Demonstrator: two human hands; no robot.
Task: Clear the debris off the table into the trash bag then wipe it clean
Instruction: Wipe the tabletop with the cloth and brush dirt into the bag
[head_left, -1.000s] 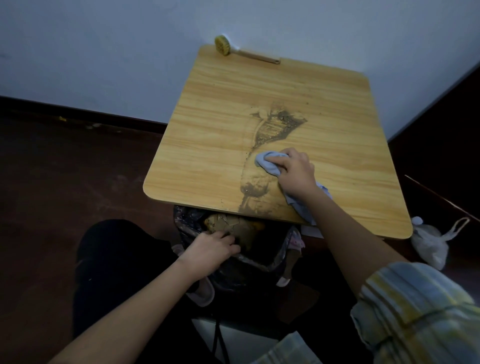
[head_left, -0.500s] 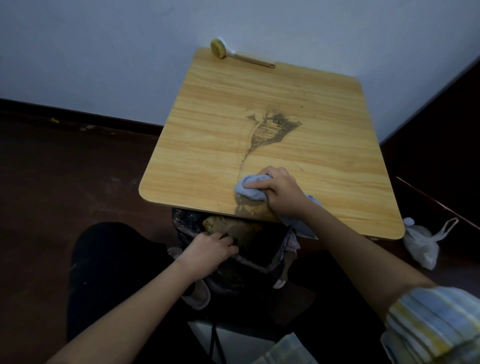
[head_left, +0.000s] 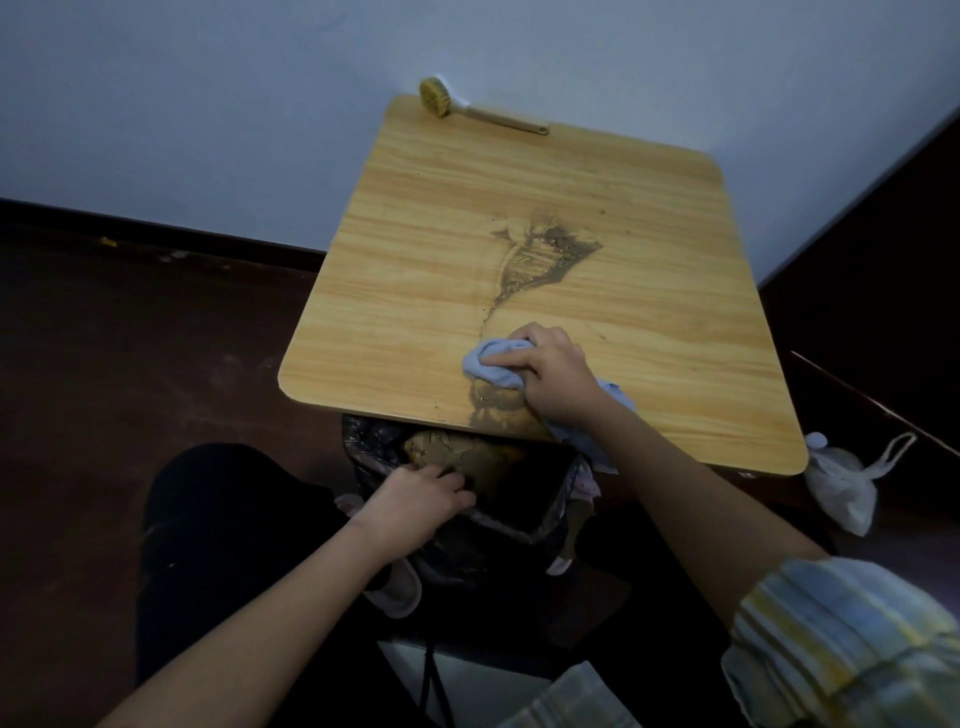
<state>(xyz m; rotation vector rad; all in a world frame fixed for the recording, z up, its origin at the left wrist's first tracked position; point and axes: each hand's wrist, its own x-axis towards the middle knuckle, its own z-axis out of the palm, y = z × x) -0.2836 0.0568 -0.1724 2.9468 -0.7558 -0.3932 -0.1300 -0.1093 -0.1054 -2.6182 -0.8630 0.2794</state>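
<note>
Take the table (head_left: 415, 291) as the landmark. Nearest the viewer, below its front edge, the left hand (head_left: 415, 501) grips the rim of the dark trash bag (head_left: 519, 519), its fingers curled over the plastic so the mouth gapes directly under the edge. Crumpled brownish waste already sits inside the bag — so part of the clearing looks done.

Just over that front edge, a dark smear of dirt (head_left: 491, 408) lies on the wood right at the lip, above the open bag. Immediately behind it the right hand (head_left: 550, 376) clutches a bunched pale blue cloth (head_left: 491, 364), fingers wrapped over the wad and pressing it down on the tabletop; a tail of the cloth hangs off the edge beneath the wrist.

Farther in, toward the table's centre, a thin trail of grit leads back to a fan-shaped patch of debris (head_left: 550, 254) that is streaked but not removed. A few specks dot the wood beyond it.

At the far edge, against the wall, a scrub brush (head_left: 478, 111) lies untouched. To the table's right, on the floor, sits a small white plastic bag (head_left: 841, 488).

My judgement: the job is about midway. The pile at the lip still has to drop into the bag, the central patch needs further passes — and only then can the proper wipe of the whole top begin.
</note>
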